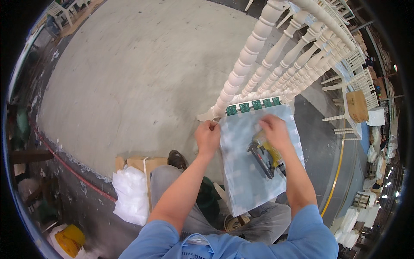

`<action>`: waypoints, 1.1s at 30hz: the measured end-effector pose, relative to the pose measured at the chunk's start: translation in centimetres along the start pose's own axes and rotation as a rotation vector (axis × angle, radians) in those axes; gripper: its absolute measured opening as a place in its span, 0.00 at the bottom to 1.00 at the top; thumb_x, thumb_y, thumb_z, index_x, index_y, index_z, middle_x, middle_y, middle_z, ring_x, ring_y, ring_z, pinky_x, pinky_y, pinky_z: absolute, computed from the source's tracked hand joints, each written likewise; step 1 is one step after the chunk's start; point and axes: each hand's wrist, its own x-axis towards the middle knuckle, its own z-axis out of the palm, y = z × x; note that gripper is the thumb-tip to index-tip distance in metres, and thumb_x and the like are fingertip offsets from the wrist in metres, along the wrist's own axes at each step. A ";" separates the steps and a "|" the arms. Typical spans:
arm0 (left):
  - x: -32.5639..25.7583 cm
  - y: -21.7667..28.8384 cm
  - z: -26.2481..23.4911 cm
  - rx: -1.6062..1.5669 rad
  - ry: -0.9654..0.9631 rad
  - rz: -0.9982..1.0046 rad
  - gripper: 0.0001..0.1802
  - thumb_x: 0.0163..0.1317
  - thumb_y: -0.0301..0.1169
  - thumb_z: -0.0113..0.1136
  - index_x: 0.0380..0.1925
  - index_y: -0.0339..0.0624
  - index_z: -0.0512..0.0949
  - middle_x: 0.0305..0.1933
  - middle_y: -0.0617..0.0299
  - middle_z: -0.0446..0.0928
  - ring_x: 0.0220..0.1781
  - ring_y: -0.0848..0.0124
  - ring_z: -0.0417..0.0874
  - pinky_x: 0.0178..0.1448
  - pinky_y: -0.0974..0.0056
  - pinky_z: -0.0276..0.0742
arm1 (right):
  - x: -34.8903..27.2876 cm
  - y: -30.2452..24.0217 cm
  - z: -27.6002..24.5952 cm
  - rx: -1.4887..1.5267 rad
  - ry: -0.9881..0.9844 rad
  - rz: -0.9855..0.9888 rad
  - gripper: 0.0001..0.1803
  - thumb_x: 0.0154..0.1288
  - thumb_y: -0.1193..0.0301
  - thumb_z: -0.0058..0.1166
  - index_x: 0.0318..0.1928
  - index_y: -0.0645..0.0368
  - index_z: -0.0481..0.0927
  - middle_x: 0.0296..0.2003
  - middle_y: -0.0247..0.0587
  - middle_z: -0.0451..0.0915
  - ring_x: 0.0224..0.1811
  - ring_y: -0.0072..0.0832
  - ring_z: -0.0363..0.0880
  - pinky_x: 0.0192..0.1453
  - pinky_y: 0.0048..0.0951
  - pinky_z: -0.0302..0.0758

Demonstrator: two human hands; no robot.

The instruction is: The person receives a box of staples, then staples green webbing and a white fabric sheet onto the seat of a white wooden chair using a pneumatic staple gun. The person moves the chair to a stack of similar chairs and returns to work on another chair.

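A cream-white chair frame [244,57] with turned, ringed spindles stands tilted before me, its left post ending in a foot. Against it lies a flat pale-blue panel [241,181] with whitish patches, above my lap. Green woven straps [244,107] show along the panel's far edge. My left hand [208,138] is closed in a pinch at the panel's far left corner, beside the post; what it pinches is too small to make out. Over the panel, my right hand [274,131] is blurred, fingers bent. Beneath that wrist rests a yellow and black staple gun [269,154], partly covered.
Left of my knee is a brown cardboard box [156,162] with white plastic wrapping [130,194] over it. A red hose [77,175] runs along the floor at left. More white chairs [351,105] and a brown carton [357,106] stand at right. A yellow container [70,240] sits lower left.
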 end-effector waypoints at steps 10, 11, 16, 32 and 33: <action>0.1 0.3 1.6 0.046 0.065 0.045 0.09 0.59 0.30 0.69 0.35 0.34 0.85 0.34 0.50 0.87 0.37 0.58 0.89 0.45 0.55 0.82 | -7.8 8.0 -2.5 0.388 -0.318 0.496 0.29 0.55 0.72 0.78 0.55 0.71 0.81 0.42 0.43 0.86 0.43 0.33 0.85 0.52 0.35 0.82; 0.2 0.1 1.4 0.056 0.077 0.047 0.09 0.58 0.30 0.69 0.35 0.35 0.85 0.33 0.51 0.87 0.36 0.59 0.88 0.45 0.56 0.82 | -7.3 7.5 -2.4 0.367 -0.360 0.496 0.30 0.55 0.73 0.78 0.56 0.71 0.80 0.42 0.43 0.86 0.43 0.33 0.85 0.53 0.35 0.82; 1.3 -0.6 0.7 -0.113 -0.013 -0.222 0.09 0.57 0.30 0.73 0.33 0.38 0.83 0.32 0.60 0.83 0.34 0.67 0.83 0.43 0.59 0.80 | -6.8 4.6 -2.4 0.370 -0.303 0.294 0.32 0.56 0.72 0.78 0.58 0.69 0.78 0.44 0.44 0.86 0.47 0.35 0.84 0.57 0.34 0.80; 1.6 -1.6 -1.7 -0.654 -0.458 -0.733 0.21 0.69 0.45 0.74 0.48 0.44 0.77 0.45 0.60 0.81 0.45 0.63 0.84 0.47 0.55 0.79 | 6.2 -7.8 -0.9 0.086 -0.699 -0.092 0.36 0.62 0.72 0.74 0.70 0.56 0.76 0.57 0.46 0.87 0.57 0.38 0.84 0.66 0.36 0.79; 1.6 -1.9 -1.9 -0.692 -0.471 -0.724 0.21 0.69 0.45 0.74 0.48 0.44 0.77 0.46 0.60 0.81 0.45 0.63 0.84 0.48 0.54 0.80 | 6.4 -7.9 -0.5 0.082 -0.700 -0.094 0.36 0.62 0.71 0.75 0.70 0.55 0.76 0.57 0.46 0.87 0.58 0.41 0.84 0.67 0.38 0.78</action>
